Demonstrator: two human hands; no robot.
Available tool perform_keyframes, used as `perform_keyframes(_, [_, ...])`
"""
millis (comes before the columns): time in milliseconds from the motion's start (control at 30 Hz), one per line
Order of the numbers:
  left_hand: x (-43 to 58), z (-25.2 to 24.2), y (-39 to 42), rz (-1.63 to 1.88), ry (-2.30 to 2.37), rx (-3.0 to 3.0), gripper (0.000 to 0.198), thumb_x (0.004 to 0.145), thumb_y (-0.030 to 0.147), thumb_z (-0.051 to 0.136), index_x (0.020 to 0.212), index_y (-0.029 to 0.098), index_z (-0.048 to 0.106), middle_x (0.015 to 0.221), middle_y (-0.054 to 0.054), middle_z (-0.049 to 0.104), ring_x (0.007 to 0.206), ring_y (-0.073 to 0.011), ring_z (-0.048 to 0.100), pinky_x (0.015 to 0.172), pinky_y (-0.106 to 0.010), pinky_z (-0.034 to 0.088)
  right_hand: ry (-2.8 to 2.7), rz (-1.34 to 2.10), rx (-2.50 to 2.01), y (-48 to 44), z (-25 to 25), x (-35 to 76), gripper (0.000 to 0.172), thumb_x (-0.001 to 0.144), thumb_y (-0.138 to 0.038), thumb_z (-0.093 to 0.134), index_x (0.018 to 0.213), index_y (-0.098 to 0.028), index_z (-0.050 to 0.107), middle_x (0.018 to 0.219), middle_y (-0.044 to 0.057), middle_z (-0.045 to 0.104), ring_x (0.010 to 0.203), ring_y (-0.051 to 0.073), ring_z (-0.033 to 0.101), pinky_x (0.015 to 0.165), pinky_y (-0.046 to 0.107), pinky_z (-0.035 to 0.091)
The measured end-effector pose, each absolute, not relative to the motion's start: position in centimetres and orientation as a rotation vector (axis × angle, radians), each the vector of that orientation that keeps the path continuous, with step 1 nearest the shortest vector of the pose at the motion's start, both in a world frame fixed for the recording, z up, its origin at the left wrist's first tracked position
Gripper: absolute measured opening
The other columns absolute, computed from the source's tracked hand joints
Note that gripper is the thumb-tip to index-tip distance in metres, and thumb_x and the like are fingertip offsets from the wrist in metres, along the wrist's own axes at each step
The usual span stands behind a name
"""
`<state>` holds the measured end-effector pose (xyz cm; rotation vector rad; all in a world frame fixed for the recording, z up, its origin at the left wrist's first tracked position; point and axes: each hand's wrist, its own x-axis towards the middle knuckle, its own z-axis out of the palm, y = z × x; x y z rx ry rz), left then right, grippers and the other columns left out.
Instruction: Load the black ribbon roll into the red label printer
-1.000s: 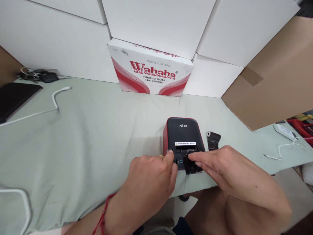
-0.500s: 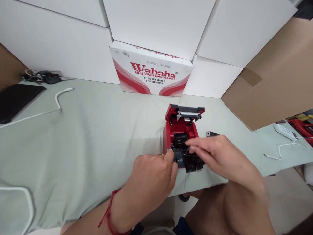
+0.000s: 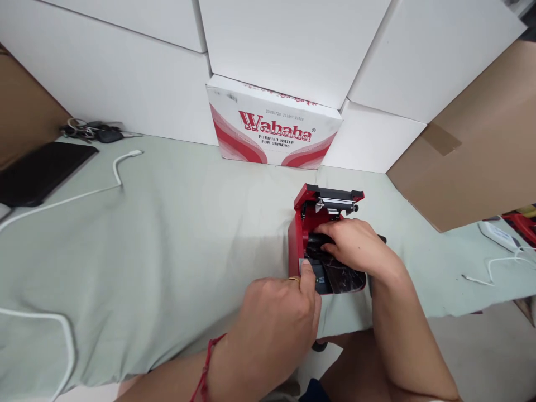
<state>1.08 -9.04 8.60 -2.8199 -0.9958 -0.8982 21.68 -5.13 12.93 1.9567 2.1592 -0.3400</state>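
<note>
A small red and black label printer (image 3: 298, 234) stands near the front edge of the cloth-covered table, its lid (image 3: 333, 198) tipped up at the back. My right hand (image 3: 354, 245) reaches into the open bay, fingers curled round a dark glossy ribbon roll (image 3: 341, 273) whose film trails out over the printer's front. My left hand (image 3: 276, 318) is closed against the printer's front left corner, thumb pressing its front panel. A red cord circles my left wrist.
White boxes and a red-printed Wahaha carton (image 3: 274, 131) line the back. A brown cardboard sheet (image 3: 477, 151) leans at right. A black tablet (image 3: 39, 173), keys (image 3: 94, 132) and a white cable (image 3: 100, 187) lie at left. A white charger (image 3: 500, 237) lies far right.
The printer's lid, closed a second ago, now stands open. My right hand has moved from the front slot up into the bay. The view has shifted slightly left.
</note>
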Motion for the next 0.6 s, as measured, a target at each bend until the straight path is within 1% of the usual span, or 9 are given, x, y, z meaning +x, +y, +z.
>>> perform_keyframes(100, [1.0,8.6,-9.1,-0.907,-1.013,-2.815,0.035,0.089,0.007,0.047,0.111,0.002,0.075,0.045,0.004,0.057,0.033,-0.0162,0.054,0.038,-0.031,0.026,2.282,-0.497,2.059,-6.5,13.4,22.8,0.037,0.093,-0.018,0.063,0.127,-0.028,0.076,0.115,0.005,0.082,0.1,0.025,0.076,0.083,0.033,0.053])
perform_keyframes(167, [0.9,8.5,-9.1,-0.901,-1.013,-2.819,0.034,0.09,0.009,0.048,0.11,0.003,0.075,0.045,0.004,0.057,0.033,-0.0158,0.054,0.038,-0.031,0.025,2.41,-0.649,2.139,-8.4,14.5,24.6,0.036,0.098,-0.026,0.061,0.131,-0.027,0.074,0.116,0.005,0.082,0.092,0.021,0.075,0.08,0.032,0.055])
perform_keyframes(233, [0.9,8.5,-9.1,-0.885,-0.999,-2.825,0.034,0.089,0.009,0.049,0.111,0.003,0.075,0.046,0.004,0.058,0.034,-0.0157,0.054,0.039,-0.031,0.024,2.452,-0.713,2.258,-10.5,15.9,27.0,0.038,0.101,-0.04,0.06,0.134,-0.026,0.073,0.11,0.005,0.082,0.077,0.018,0.071,0.069,0.03,0.054])
perform_keyframes(267, [0.9,8.5,-9.0,-0.881,-0.996,-2.824,0.034,0.089,0.009,0.049,0.111,0.003,0.075,0.046,0.004,0.057,0.034,-0.0157,0.054,0.039,-0.031,0.024,2.415,-0.703,2.328,-11.3,16.4,28.3,0.042,0.101,-0.046,0.061,0.136,-0.025,0.073,0.102,0.004,0.081,0.069,0.017,0.067,0.062,0.029,0.052])
perform_keyframes(333, [0.9,8.4,-9.0,-0.888,-0.992,-2.818,0.035,0.089,0.008,0.048,0.111,0.003,0.074,0.046,0.004,0.056,0.034,-0.0156,0.053,0.04,-0.031,0.023,2.279,-0.694,2.415,-12.3,16.6,30.6,0.049,0.1,-0.054,0.061,0.137,-0.024,0.073,0.091,0.004,0.08,0.063,0.017,0.063,0.056,0.029,0.049])
perform_keyframes(400, [1.0,8.4,-8.9,-0.916,-0.999,-2.805,0.034,0.089,0.007,0.047,0.109,0.003,0.075,0.045,0.005,0.055,0.034,-0.0154,0.053,0.041,-0.032,0.023,2.155,-0.762,2.41,-11.9,15.7,32.1,0.049,0.099,-0.051,0.061,0.137,-0.023,0.073,0.103,0.006,0.082,0.075,0.02,0.069,0.066,0.031,0.056])
perform_keyframes(467, [1.1,8.4,-8.8,-0.94,-1.004,-2.794,0.033,0.091,0.007,0.046,0.106,0.003,0.075,0.046,0.004,0.056,0.035,-0.0153,0.055,0.042,-0.032,0.024,2.066,-0.851,2.331,-10.7,13.9,32.5,0.044,0.097,-0.039,0.058,0.134,-0.023,0.074,0.123,0.008,0.08,0.097,0.024,0.074,0.085,0.035,0.059])
perform_keyframes(500, [1.1,8.4,-8.8,-0.949,-1.007,-2.789,0.033,0.092,0.007,0.045,0.105,0.003,0.074,0.046,0.004,0.056,0.035,-0.0154,0.055,0.042,-0.032,0.024,2.034,-0.879,2.281,-10.0,13.0,32.4,0.043,0.095,-0.032,0.057,0.132,-0.023,0.075,0.128,0.008,0.079,0.106,0.026,0.074,0.092,0.037,0.058])
perform_keyframes(600, [1.2,8.4,-8.8,-0.954,-1.011,-2.783,0.035,0.094,0.008,0.041,0.104,0.004,0.075,0.046,0.004,0.056,0.034,-0.0158,0.054,0.042,-0.033,0.023,1.975,-0.896,2.221,-8.6,11.0,32.1,0.046,0.092,-0.023,0.053,0.132,-0.023,0.076,0.13,0.008,0.079,0.115,0.027,0.073,0.1,0.038,0.055])
